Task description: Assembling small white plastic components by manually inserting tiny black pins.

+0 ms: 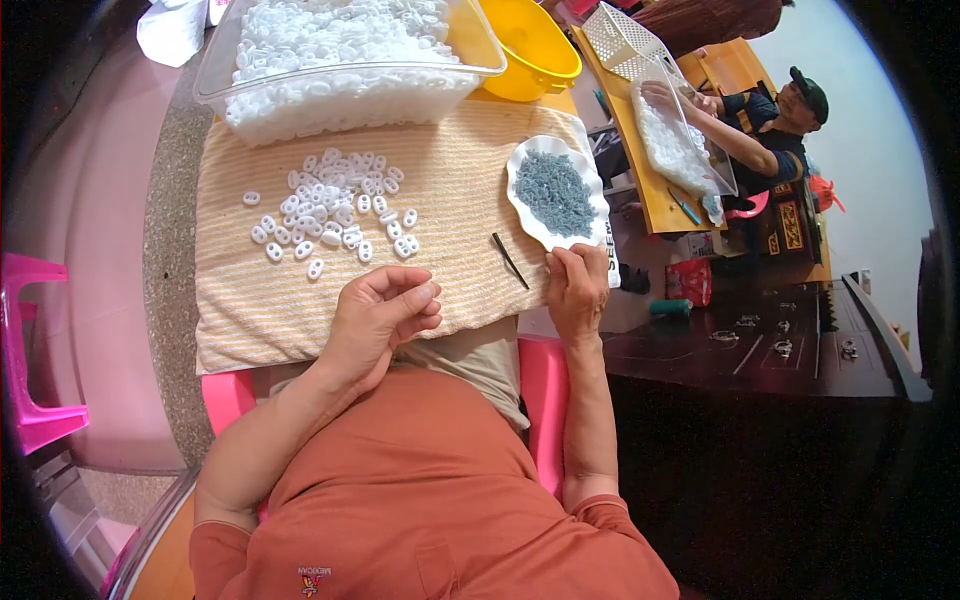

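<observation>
My left hand (388, 312) is closed just over the near edge of the striped cloth, its thumb pressed to the curled fingers; whatever they hold, if anything, is hidden. On the cloth beyond it lies a loose heap of small white oval plastic pieces (325, 198), each with two holes. My right hand (578, 288) is closed at the near rim of a white scalloped dish (521, 215), fingertips pinched together and touching or almost touching it. Small grey-blue bits (553, 193) fill the dish. Black tweezers (510, 261) lie on the cloth between my hands.
A clear plastic bin (350, 98) full of white pieces stands at the back, beside a yellow basin (535, 45). Another person (765, 130) works over a clear tub at a wooden table (655, 200) on the right. A pink stool (35, 350) stands at the left.
</observation>
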Action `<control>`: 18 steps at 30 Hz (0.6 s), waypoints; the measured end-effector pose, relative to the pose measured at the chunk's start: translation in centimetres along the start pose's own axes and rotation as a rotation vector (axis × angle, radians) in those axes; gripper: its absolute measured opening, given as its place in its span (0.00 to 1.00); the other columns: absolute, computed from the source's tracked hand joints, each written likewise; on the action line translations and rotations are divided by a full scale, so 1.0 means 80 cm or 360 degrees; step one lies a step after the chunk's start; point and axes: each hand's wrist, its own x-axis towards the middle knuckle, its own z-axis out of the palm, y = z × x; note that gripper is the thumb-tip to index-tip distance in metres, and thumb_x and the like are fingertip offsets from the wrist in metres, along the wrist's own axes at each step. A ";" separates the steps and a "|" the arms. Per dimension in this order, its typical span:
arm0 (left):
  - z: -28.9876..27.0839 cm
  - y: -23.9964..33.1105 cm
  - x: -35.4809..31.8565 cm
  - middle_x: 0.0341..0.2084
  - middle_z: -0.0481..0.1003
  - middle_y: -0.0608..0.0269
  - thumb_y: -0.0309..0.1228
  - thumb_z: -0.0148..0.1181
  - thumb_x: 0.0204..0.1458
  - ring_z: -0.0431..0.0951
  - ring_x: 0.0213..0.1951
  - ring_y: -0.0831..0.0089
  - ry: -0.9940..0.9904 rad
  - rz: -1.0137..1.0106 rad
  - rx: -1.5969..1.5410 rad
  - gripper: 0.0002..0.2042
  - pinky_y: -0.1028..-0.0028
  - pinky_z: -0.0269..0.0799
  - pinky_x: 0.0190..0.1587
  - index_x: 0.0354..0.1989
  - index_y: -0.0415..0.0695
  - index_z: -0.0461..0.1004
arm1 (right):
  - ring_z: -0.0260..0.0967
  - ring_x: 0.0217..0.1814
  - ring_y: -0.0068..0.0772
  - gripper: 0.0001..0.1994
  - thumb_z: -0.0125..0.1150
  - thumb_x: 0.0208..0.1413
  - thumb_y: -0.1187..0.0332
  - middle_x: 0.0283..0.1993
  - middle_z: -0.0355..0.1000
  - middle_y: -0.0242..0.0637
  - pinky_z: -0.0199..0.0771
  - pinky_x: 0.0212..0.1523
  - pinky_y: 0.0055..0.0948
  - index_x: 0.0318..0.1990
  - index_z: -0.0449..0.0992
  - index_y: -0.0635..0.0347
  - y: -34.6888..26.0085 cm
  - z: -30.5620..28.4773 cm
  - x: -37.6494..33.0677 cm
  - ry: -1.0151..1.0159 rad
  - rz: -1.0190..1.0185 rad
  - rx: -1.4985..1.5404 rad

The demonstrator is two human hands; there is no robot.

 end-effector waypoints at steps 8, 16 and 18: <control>-0.001 0.000 -0.001 0.32 0.77 0.63 0.25 0.61 0.53 0.78 0.31 0.78 0.0041 -0.0025 0.0068 0.07 0.78 0.79 0.37 0.39 0.40 0.73 | 0.67 0.37 0.36 0.05 0.63 0.52 0.75 0.35 0.68 0.41 0.70 0.38 0.32 0.35 0.74 0.63 -0.030 -0.005 0.008 0.0017 0.0417 0.0584; 0.000 0.002 0.000 0.35 0.77 0.61 0.25 0.60 0.54 0.78 0.33 0.77 0.0030 -0.0033 0.0034 0.08 0.77 0.79 0.40 0.42 0.39 0.73 | 0.68 0.33 0.19 0.03 0.58 0.58 0.77 0.37 0.68 0.32 0.68 0.35 0.17 0.36 0.74 0.68 -0.103 0.004 0.016 -0.0401 0.0739 0.1653; -0.002 0.001 0.000 0.34 0.77 0.61 0.25 0.59 0.56 0.79 0.34 0.77 -0.0014 -0.0011 0.0022 0.09 0.78 0.78 0.40 0.43 0.36 0.73 | 0.68 0.34 0.18 0.04 0.58 0.58 0.75 0.36 0.69 0.32 0.68 0.36 0.17 0.37 0.75 0.68 -0.120 0.010 0.019 -0.0479 0.0874 0.1819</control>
